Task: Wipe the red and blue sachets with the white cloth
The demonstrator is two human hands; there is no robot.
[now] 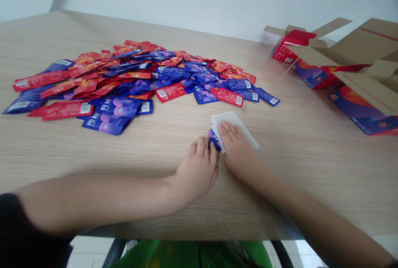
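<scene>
My right hand (238, 146) lies flat with fingers stretched over a folded white cloth or tissue (245, 135). Under the cloth's left edge a blue packet (214, 140) pokes out, lying on the wooden table. The fingers of my left hand (199, 160) are curled at that packet's left end and pinch it. Most of the packet is hidden by the cloth and my fingers. Farther back lies a wide heap of red packets (68, 109) and blue packets (108, 123), the nearest ones a short way beyond my hands.
At the right stand open cardboard boxes: a small red box (287, 48) at the back, a blue and red box (314, 75), and a larger box (363, 112) nearer, flaps spread. A pale wall (199, 3) borders the wooden table (155, 148) behind.
</scene>
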